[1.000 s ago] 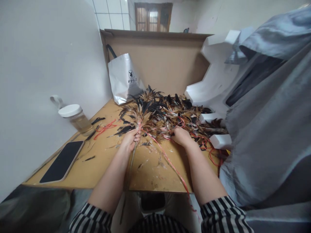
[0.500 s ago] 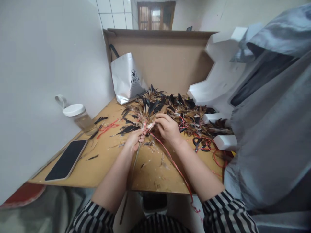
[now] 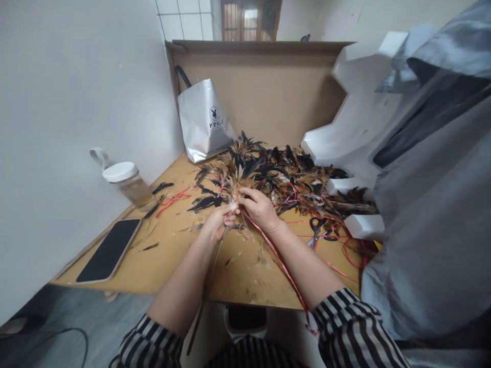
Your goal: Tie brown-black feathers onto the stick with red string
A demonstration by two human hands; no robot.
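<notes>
My left hand (image 3: 218, 223) is closed around a thin stick (image 3: 209, 283) where feathers are bound to it; the stick's lower end slants down past the table edge. Brown and black feathers (image 3: 240, 179) fan out above the grip, their pale quill ends bunched at the fingers. With bent fingers drawn together, my right hand (image 3: 261, 209) presses on the quill ends from the right side. A red plastic string (image 3: 276, 253) trails from the binding, under my right forearm and over the front edge.
More feathers (image 3: 318, 191) are heaped behind and to the right. Black-handled scissors (image 3: 317, 227) lie among red string. On the left are a phone (image 3: 109, 250) and a lidded jar (image 3: 132, 186). A silver bag (image 3: 205, 122), white foam (image 3: 326, 138) and grey cloth (image 3: 429, 214) stand around the table (image 3: 245, 281).
My right hand has moved in closer to my left hand and lies lower against the quill ends. The whole view has shifted slightly.
</notes>
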